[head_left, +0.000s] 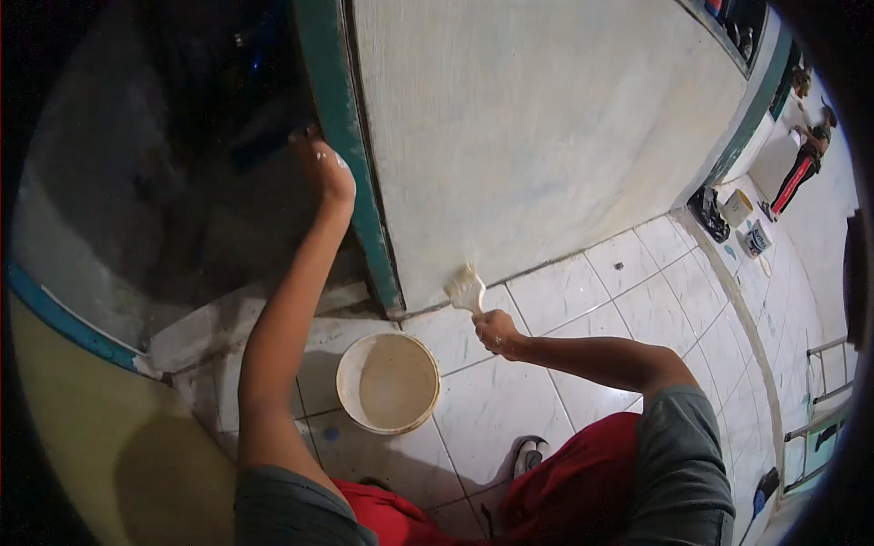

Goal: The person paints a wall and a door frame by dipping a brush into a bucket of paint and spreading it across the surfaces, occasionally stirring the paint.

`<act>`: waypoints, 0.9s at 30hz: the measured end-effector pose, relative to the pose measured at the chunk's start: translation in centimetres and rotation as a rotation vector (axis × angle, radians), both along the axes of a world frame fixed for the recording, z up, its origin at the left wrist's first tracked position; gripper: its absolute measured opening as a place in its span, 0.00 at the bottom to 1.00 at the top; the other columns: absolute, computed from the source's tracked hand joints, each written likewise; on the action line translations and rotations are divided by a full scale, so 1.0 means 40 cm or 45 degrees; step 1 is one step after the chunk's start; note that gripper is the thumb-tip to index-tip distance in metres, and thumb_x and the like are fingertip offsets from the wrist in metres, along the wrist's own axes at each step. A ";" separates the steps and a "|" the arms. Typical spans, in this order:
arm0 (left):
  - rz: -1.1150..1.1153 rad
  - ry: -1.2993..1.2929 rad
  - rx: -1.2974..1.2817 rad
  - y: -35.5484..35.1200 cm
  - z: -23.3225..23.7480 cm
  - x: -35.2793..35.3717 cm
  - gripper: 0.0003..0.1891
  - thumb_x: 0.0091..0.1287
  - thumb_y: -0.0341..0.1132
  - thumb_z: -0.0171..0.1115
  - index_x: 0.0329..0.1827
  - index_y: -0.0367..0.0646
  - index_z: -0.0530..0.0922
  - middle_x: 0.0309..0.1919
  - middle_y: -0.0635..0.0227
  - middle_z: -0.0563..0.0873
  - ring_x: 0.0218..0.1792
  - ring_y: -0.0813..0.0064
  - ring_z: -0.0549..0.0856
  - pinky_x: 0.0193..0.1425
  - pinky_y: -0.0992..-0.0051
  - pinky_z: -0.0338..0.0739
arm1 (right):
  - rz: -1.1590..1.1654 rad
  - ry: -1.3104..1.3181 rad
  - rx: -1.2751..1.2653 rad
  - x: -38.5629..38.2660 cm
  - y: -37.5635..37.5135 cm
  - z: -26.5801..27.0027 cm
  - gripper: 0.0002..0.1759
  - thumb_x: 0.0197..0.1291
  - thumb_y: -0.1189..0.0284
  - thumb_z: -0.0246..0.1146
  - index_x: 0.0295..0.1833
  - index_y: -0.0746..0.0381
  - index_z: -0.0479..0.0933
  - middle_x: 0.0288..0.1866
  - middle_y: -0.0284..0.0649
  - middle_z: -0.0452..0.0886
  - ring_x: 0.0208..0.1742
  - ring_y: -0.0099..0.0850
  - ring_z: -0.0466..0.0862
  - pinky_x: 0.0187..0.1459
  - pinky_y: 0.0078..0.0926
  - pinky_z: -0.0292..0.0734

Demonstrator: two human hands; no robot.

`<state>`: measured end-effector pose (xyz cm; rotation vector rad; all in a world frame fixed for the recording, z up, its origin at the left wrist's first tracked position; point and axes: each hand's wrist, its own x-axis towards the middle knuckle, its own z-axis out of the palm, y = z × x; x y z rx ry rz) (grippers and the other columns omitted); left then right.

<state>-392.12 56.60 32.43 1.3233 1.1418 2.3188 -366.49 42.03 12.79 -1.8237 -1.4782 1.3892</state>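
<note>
My right hand (496, 333) is closed around the handle of a wide paintbrush (467, 289). The bristles point up at the bottom of a pale, streaky wall panel (546, 118), close to where it meets the floor. My left hand (326, 171), spotted with white paint, is up against the green door frame (330, 82). Its fingers reach apart toward the dark opening and are partly in shadow. On the tiles between my arms stands a round bucket (433, 400) with pale liquid inside.
Farther right are a black plastic bag (708, 214), a tub (736, 207) and a labelled paint can (757, 238). Another person (803, 164) stands at the far right wall. A metal ladder (810, 428) is at the right edge. A raised step (196, 332) borders the dark doorway.
</note>
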 end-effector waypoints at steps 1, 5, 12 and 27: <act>0.004 0.040 0.035 0.006 -0.010 -0.003 0.18 0.68 0.40 0.37 0.46 0.29 0.63 0.39 0.51 0.70 0.42 0.62 0.71 0.52 0.69 0.63 | -0.088 0.136 -0.216 0.002 0.012 0.019 0.18 0.60 0.62 0.53 0.22 0.63 0.68 0.16 0.33 0.68 0.13 0.24 0.65 0.13 0.25 0.57; 0.019 -0.013 -0.046 -0.051 0.036 0.030 0.18 0.68 0.39 0.37 0.45 0.30 0.64 0.39 0.52 0.70 0.42 0.62 0.71 0.52 0.69 0.63 | -0.087 0.429 -0.102 -0.002 0.058 0.282 0.14 0.58 0.67 0.55 0.23 0.62 0.69 0.15 0.32 0.67 0.12 0.22 0.64 0.11 0.21 0.53; 0.042 0.023 0.047 0.012 -0.005 0.003 0.17 0.68 0.38 0.36 0.47 0.30 0.64 0.41 0.51 0.70 0.43 0.60 0.71 0.53 0.68 0.62 | 0.029 0.515 0.570 0.008 -0.021 0.695 0.20 0.62 0.58 0.52 0.23 0.61 0.67 0.14 0.28 0.64 0.12 0.15 0.61 0.11 0.17 0.53; 0.048 0.029 0.008 0.005 0.004 0.003 0.19 0.68 0.41 0.37 0.45 0.29 0.64 0.39 0.49 0.71 0.42 0.59 0.72 0.51 0.67 0.64 | -0.073 -0.134 -0.142 0.017 -0.002 0.068 0.22 0.59 0.58 0.54 0.18 0.60 0.66 0.13 0.32 0.67 0.10 0.23 0.65 0.09 0.23 0.56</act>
